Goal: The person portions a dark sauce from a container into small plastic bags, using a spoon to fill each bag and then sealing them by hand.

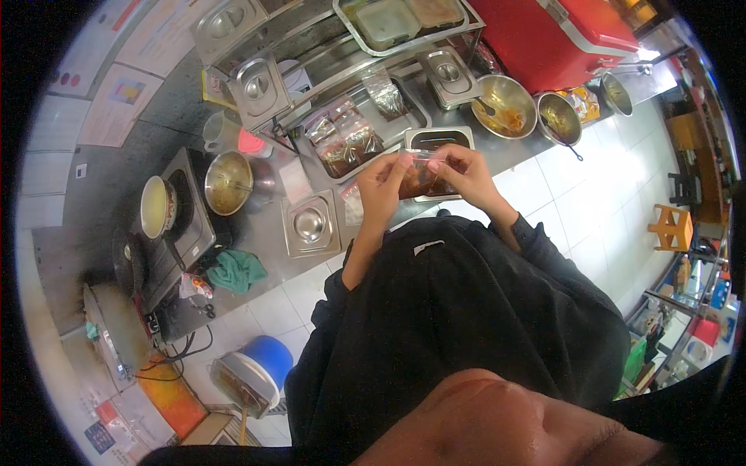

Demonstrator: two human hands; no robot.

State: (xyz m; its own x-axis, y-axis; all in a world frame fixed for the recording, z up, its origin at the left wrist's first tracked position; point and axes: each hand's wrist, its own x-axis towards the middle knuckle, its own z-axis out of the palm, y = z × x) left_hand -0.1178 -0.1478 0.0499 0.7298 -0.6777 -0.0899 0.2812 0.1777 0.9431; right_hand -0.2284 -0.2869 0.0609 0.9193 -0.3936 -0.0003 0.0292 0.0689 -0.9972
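Observation:
Both my hands grip the top edge of a small clear zip-lock bag (415,178) with reddish-brown food in it. My left hand (382,180) pinches the bag's left side, and my right hand (466,175) pinches the right side near the red seal line. Under the bag stands a deep steel food pan (440,135), its contents mostly hidden by the hands and bag. To the left, a steel tray (412,96) holds several filled zip-lock bags (344,137) and one more filled bag (384,93) lying apart. Flat plastic bags (352,204) lie by my left wrist.
A steel lid (310,223) and a stack of flat bags (296,179) lie left on the steel counter (274,227). Farther left are a steel bowl (228,183), a stove (192,233) and a green cloth (237,271). Right stand a large bowl (504,108) and a red cooler (559,46).

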